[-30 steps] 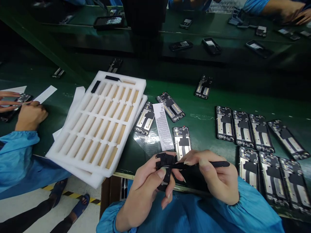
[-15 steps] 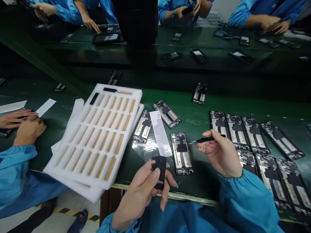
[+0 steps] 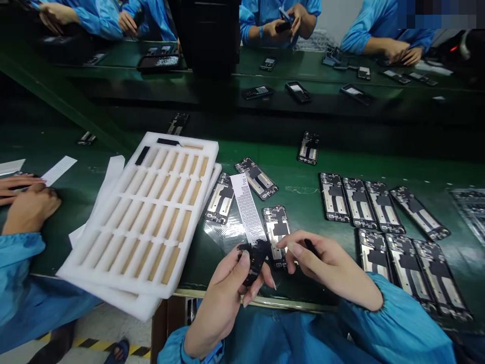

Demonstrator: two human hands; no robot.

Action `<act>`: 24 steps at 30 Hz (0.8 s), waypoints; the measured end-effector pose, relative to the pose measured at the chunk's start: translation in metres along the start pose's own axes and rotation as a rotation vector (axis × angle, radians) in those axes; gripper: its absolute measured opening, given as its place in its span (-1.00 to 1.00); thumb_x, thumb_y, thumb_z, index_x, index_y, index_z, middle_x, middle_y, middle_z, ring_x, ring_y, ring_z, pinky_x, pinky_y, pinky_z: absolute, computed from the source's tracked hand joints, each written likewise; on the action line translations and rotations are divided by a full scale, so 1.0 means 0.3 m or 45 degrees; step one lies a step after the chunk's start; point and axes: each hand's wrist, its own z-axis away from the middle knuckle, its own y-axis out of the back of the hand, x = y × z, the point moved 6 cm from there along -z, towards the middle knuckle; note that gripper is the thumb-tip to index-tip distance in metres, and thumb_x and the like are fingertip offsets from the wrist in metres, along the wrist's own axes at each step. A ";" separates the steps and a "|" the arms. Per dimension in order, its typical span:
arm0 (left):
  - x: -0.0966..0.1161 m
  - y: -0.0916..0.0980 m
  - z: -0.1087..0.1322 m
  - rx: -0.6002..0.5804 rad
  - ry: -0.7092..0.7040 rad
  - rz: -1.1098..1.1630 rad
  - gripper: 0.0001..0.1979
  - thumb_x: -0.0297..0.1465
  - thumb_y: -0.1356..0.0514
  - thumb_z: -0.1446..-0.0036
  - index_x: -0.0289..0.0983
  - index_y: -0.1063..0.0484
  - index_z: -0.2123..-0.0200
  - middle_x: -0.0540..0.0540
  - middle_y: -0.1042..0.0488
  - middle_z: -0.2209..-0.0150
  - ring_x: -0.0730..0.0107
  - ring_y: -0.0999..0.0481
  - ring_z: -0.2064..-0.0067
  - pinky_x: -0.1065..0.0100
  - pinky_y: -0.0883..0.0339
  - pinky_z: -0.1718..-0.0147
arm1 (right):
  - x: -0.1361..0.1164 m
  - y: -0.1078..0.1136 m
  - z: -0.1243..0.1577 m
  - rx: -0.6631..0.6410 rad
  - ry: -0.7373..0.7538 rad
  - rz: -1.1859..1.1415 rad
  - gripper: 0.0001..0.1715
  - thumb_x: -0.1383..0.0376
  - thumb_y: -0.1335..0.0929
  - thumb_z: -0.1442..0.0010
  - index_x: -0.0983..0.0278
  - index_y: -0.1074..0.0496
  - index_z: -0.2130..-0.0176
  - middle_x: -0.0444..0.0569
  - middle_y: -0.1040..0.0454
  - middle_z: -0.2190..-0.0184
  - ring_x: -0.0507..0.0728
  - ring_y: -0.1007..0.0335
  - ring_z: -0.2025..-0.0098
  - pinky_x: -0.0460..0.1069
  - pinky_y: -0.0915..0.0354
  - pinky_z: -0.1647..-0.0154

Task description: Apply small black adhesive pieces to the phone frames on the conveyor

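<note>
Left hand point(image 3: 227, 298) fingertip-pinches the black part point(image 3: 253, 259), right hand point(image 3: 329, 265) closed round a black tool point(image 3: 310, 246) — one slip and it drops past the bench point(image 3: 303, 172) edge at 6 o'clock.

Half a second ago the right hand point(image 3: 326, 263) was held well apart from the left hand point(image 3: 227, 298), off to its right. Now it has come back just beside it, fingertips close to the small black plastic part point(image 3: 254, 258) pinched there. The slim black tweezers point(image 3: 309, 246), then jutting out, are mostly covered by its fingers.

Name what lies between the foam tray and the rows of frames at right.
Head view: a white dotted strip, a clear film and loose frames.
</note>
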 end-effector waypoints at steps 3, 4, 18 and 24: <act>-0.019 0.013 0.003 0.006 0.026 0.035 -0.71 -0.18 -0.13 -0.37 -0.31 -0.47 0.18 -0.09 -0.50 0.35 0.54 -0.20 0.45 0.42 0.03 0.53 | 0.004 -0.013 -0.021 0.001 0.017 0.073 -0.53 -0.05 -0.24 -0.41 0.28 -0.47 0.13 -0.12 -0.48 0.49 -0.04 -0.17 0.58 -0.09 -0.08 0.57; -0.025 0.024 0.002 0.026 0.021 0.044 -0.72 -0.18 -0.16 -0.35 -0.30 -0.47 0.16 -0.09 -0.50 0.34 0.53 -0.21 0.44 0.43 0.00 0.52 | 0.008 -0.006 -0.031 0.006 0.018 0.110 -0.53 -0.04 -0.24 -0.41 0.27 -0.47 0.16 -0.12 -0.49 0.49 -0.02 -0.22 0.55 -0.09 -0.12 0.54; -0.056 0.029 -0.096 0.055 -0.673 -1.707 -0.74 -0.37 -0.12 -0.37 -0.10 -0.38 -0.10 -0.06 -0.50 0.05 0.25 -0.52 0.05 0.27 -0.39 0.12 | 0.233 0.309 -0.035 0.530 -0.214 0.728 -0.53 -0.05 -0.16 -0.29 0.17 -0.32 0.46 -0.04 -0.54 0.56 0.17 -0.48 0.46 0.02 -0.29 0.35; 0.067 -0.281 -0.424 -0.103 -0.819 -2.244 -0.79 -0.37 -0.11 -0.38 -0.20 -0.39 -0.04 -0.13 -0.47 0.06 0.15 -0.51 0.03 0.23 -0.43 0.20 | 0.171 0.524 0.056 0.685 -0.298 0.917 -0.62 0.02 -0.19 -0.27 0.17 -0.36 0.41 -0.06 -0.52 0.61 0.19 -0.49 0.51 0.01 -0.25 0.42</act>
